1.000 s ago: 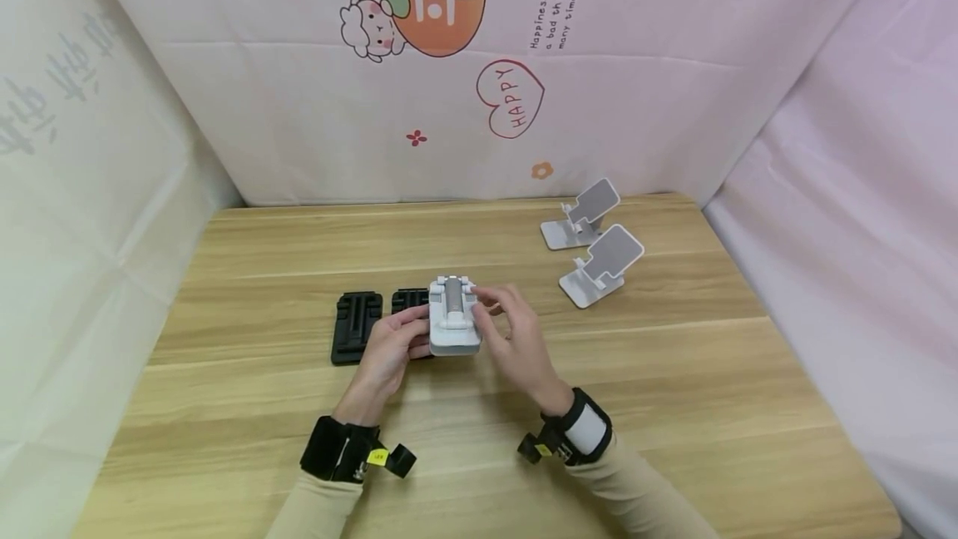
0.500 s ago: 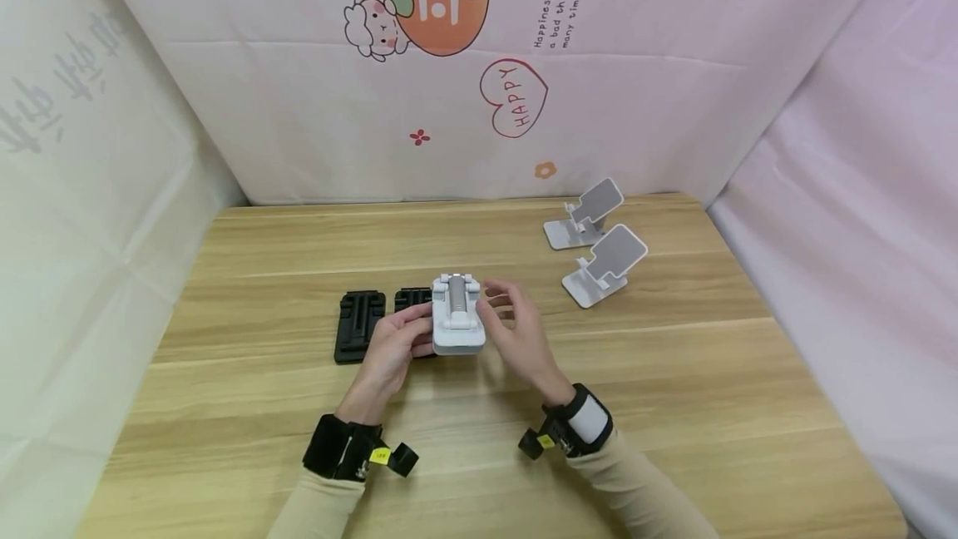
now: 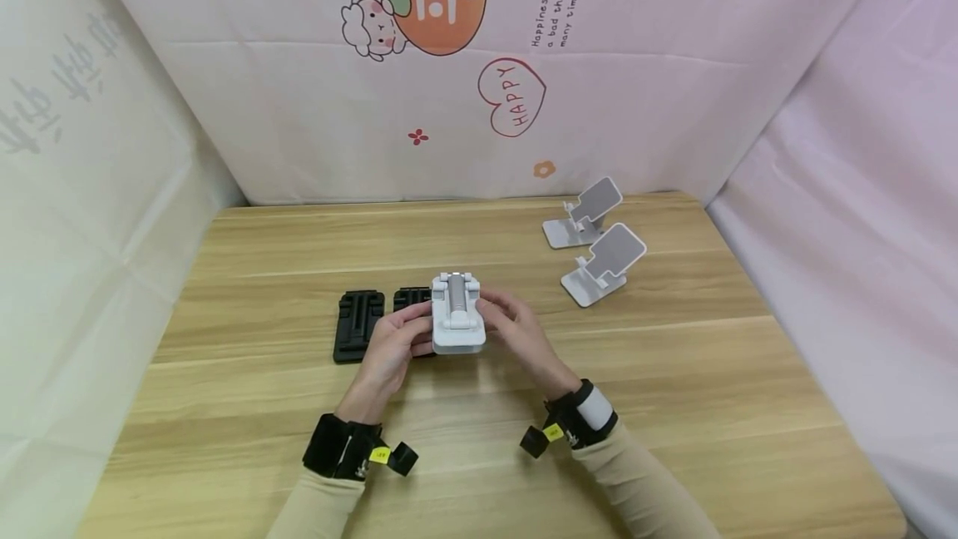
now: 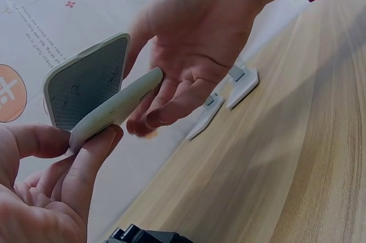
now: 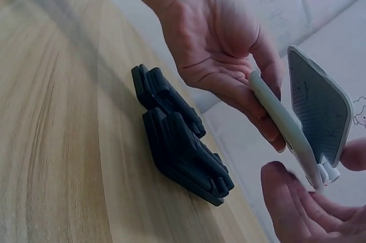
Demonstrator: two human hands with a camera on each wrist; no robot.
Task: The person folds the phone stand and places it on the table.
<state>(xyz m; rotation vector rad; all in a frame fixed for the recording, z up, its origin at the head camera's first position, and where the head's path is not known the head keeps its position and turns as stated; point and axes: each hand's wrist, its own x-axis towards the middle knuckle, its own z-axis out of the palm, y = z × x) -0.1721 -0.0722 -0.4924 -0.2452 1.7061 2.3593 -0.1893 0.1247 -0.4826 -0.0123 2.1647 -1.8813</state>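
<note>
A white phone stand (image 3: 458, 338), its grey-padded plate (image 4: 88, 80) tilted partway up from its base (image 5: 281, 120), is held above the table between both hands. My left hand (image 3: 391, 349) grips its left side, thumb at the edge and fingers underneath. From the right, my right hand (image 3: 524, 348) holds the other side; in the right wrist view its thumb touches the plate edge and its fingers are by the base. Two folded black phone stands (image 3: 359, 327) lie side by side behind the left hand, the second black stand (image 3: 412, 298) partly hidden by it.
Two unfolded white phone stands stand at the right back of the wooden table (image 3: 674, 406): a nearer stand (image 3: 616, 253) and a farther stand (image 3: 596, 200). A printed cloth (image 3: 299, 123) hangs behind the table, with pale cloth along both sides.
My right hand, its fingers apart from the stand half a second ago, has closed in on the stand's right side. My left hand keeps its hold, almost still.
</note>
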